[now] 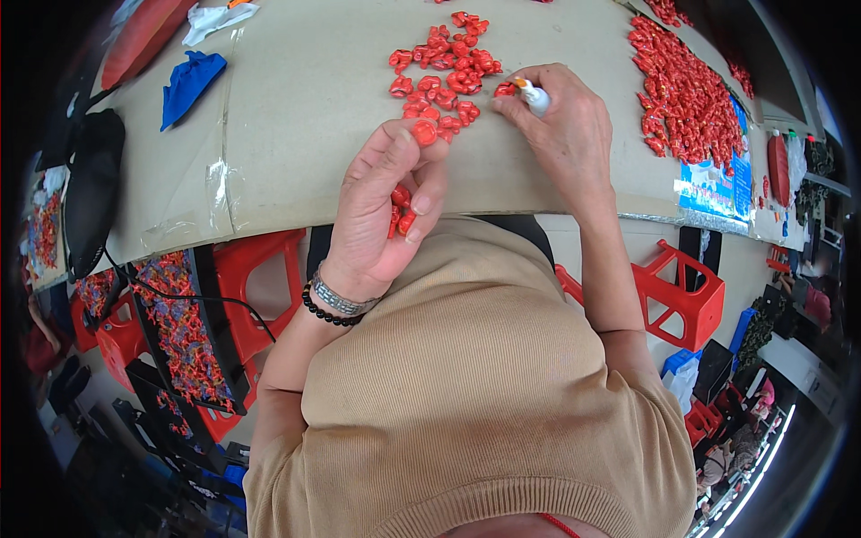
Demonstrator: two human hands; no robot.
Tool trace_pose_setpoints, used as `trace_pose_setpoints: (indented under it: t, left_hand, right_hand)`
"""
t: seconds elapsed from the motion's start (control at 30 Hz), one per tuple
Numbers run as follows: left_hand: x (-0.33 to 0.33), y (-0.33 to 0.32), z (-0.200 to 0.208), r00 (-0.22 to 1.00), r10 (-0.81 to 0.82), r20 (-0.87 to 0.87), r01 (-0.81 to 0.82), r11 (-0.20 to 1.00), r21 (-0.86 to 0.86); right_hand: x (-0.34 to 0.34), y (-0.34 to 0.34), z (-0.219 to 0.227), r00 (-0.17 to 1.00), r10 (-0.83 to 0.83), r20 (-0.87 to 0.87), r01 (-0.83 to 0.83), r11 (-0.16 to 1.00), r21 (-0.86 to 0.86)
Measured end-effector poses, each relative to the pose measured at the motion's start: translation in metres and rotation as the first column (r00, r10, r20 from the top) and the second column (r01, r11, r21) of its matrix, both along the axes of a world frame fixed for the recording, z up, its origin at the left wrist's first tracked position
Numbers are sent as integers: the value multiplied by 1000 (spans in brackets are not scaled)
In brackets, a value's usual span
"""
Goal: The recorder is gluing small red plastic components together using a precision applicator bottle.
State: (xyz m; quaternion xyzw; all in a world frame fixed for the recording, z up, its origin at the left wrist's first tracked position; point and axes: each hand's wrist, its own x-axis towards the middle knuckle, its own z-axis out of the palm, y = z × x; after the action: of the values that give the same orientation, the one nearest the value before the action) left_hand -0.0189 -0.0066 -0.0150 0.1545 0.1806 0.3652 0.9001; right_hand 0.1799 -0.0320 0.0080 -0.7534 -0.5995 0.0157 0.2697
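My left hand [369,211] is raised over the table's near edge, palm toward me. Between its thumb and index finger it pinches a small red plastic piece [424,133], and the curled fingers keep several more red pieces [401,211] against the palm. My right hand [569,130] is closed around a small white squeeze bottle [535,99] with an orange tip. Another red piece [505,90] shows at that hand's thumb and index fingertips; whether it is gripped or lies on the table, I cannot tell. A loose cluster of glossy red pieces [464,81] lies just beyond my hands.
Cardboard covers the table [305,108]. A large heap of red pieces [686,94] is on the right, beside a blue printed sheet [717,188]. A blue cloth [190,85] lies at the left. Red stools [682,296] and a crate of colourful pieces [184,332] stand below table height.
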Motion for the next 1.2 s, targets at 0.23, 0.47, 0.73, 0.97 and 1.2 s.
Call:
trace_pose_setpoints:
  t: [0.23, 0.47, 0.73, 0.97, 1.2]
  left_hand:
    - [5, -5, 5, 987, 31, -157, -17, 996, 93]
    - [8, -8, 6, 953, 125, -275, -70, 977, 201]
    - [12, -13, 4, 925, 196, -326, -103, 954, 281]
    - [14, -14, 0, 918, 207, -337, -94, 942, 321]
    - [15, -13, 1, 923, 210, -324, -99, 940, 326]
  right_hand:
    - [-12, -13, 20, 716, 117, -688, -111, 992, 53]
    - [-19, -16, 22, 541, 272, -796, -256, 955, 152]
    - [-30, -20, 30, 685, 185, -704, -177, 980, 85]
    - [-24, -15, 13, 803, 375, -463, -251, 918, 308]
    - [-23, -15, 12, 792, 390, -470, -284, 917, 282]
